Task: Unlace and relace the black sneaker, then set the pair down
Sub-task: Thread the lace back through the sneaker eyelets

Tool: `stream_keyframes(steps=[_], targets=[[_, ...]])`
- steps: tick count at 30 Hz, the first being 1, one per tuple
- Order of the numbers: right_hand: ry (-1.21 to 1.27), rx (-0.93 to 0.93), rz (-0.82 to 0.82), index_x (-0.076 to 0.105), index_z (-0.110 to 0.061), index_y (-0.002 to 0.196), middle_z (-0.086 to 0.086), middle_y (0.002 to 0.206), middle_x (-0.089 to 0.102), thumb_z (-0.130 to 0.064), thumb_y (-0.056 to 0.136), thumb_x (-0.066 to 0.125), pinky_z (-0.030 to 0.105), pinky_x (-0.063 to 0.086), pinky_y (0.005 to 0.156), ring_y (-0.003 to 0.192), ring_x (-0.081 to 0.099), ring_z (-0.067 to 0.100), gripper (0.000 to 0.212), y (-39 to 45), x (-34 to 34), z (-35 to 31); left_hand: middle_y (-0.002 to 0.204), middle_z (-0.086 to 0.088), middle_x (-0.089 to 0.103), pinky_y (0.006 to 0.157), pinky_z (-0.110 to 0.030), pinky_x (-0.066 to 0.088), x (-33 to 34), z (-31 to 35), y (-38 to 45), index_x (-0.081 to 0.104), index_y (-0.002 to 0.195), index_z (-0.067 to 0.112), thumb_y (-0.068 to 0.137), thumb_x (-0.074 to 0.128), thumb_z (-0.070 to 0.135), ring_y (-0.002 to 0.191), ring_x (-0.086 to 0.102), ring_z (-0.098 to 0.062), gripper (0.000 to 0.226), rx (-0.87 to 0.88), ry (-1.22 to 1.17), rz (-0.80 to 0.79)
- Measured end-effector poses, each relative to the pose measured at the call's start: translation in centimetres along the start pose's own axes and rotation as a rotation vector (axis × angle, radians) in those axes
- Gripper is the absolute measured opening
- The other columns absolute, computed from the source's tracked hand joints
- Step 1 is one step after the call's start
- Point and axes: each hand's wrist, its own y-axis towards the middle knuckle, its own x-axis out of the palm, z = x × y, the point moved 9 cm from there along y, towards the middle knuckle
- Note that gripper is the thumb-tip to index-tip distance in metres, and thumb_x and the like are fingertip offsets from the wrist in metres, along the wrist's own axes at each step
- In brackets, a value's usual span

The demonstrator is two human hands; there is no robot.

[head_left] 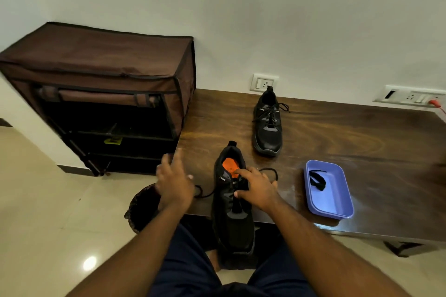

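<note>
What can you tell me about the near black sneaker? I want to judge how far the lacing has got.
The near sneaker is black mesh-like fabric with grey panels and a bright orange insole showing in its open mouth. It lies toe towards the person, heel on the wooden table, toe overhanging the near edge. Black lace ends trail loose on both sides, untied. The right hand rests on the tongue area, fingers on the laces; the left hand hovers beside it, apart.
</note>
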Motion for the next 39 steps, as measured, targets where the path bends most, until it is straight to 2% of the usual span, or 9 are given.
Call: stream_keyframes(steps=[2,7,12,18,22,28,32,35,39], targets=[[0.005,-0.012,0.018,0.044,-0.043,0.137,-0.008,0.159,0.019,-0.04,0.088,0.063,0.058,0.022,0.108,0.141,0.025,0.027,0.052,-0.1,0.4,-0.8,0.147,0.005,0.039,0.105,-0.047,0.033,2.3,4.5,-1.3,0.026,0.147,0.047,0.091,0.061,0.014,0.133,0.042,-0.021,0.075,0.29,0.031,-0.236],[-0.046,-0.019,0.052,0.061,-0.037,0.117,-0.008,0.157,0.023,-0.037,0.089,0.064,0.055,0.027,0.106,0.139,0.027,0.026,0.029,0.2,0.1,-1.1,0.147,0.005,0.043,0.11,-0.046,0.025,7.1,7.9,-1.9,0.037,0.143,0.045,0.089,0.066,0.024,0.135,0.041,-0.016,0.065,0.442,0.252,-0.547],[0.085,-0.047,-0.001,0.065,-0.039,0.082,-0.017,0.15,0.033,-0.037,0.082,0.071,0.052,0.028,0.099,0.133,0.036,0.019,0.006,1.1,-0.2,-0.3,0.107,0.002,0.065,0.085,-0.035,0.051,7.1,7.1,-1.1,0.06,0.107,0.025,0.073,0.081,0.017,0.098,0.061,-0.017,0.041,0.365,-0.096,-0.607],[0.641,-0.07,0.03,0.067,-0.028,0.072,-0.003,0.154,0.032,-0.007,0.082,0.071,0.049,0.031,0.114,0.14,0.033,0.017,0.024,1.2,1.2,0.9,0.089,0.001,0.069,0.083,-0.035,0.057,6.6,5.6,-0.2,0.064,0.076,0.027,0.072,0.081,0.007,0.089,0.066,-0.014,0.027,0.189,-0.361,-0.548],[0.852,-0.054,0.004,0.064,-0.022,0.076,-0.006,0.158,0.024,-0.008,0.089,0.064,0.048,0.026,0.117,0.145,0.024,0.017,0.019,0.6,1.9,1.1,0.086,0.002,0.069,0.083,-0.031,0.056,6.8,6.0,-0.2,0.063,0.072,0.024,0.071,0.082,0.003,0.089,0.067,-0.014,0.028,0.188,-0.397,-0.547],[0.145,-0.027,-0.089,0.065,-0.026,0.08,-0.01,0.162,0.013,-0.037,0.092,0.058,0.061,0.018,0.11,0.143,0.022,0.031,0.018,1.4,0.9,-1.5,0.083,0.003,0.066,0.075,-0.025,0.055,7.1,6.2,-0.5,0.06,0.074,0.022,0.072,0.08,0.001,0.085,0.065,-0.013,0.028,0.182,-0.394,-0.526],[0.634,-0.04,0.029,0.07,-0.019,0.074,-0.004,0.16,0.019,-0.014,0.091,0.062,0.043,0.03,0.112,0.143,0.026,0.02,0.019,1.1,0.1,-0.5,0.086,0.003,0.067,0.079,-0.03,0.056,6.8,5.9,-0.3,0.059,0.071,0.026,0.074,0.079,0.003,0.089,0.065,-0.015,0.031,0.179,-0.364,-0.528],[1.151,0.115,0.171,0.064,-0.008,0.079,-0.007,0.159,0.019,-0.008,0.095,0.056,0.025,0.039,0.087,0.137,0.028,0.011,0.018,-0.9,0.3,1.8,0.092,-0.002,0.069,0.084,-0.033,0.055,6.5,5.7,0.0,0.064,0.075,0.018,0.074,0.08,0.005,0.093,0.064,-0.016,0.021,0.166,-0.337,-0.536],[0.819,0.024,0.26,0.064,-0.021,0.101,-0.004,0.162,0.008,-0.019,0.089,0.067,0.034,0.034,0.104,0.142,0.02,0.013,0.012,-1.2,-0.2,1.5,0.093,-0.003,0.069,0.084,-0.034,0.055,6.5,6.0,-0.2,0.067,0.081,0.011,0.075,0.08,0.006,0.092,0.065,-0.017,0.015,0.183,-0.323,-0.535]])
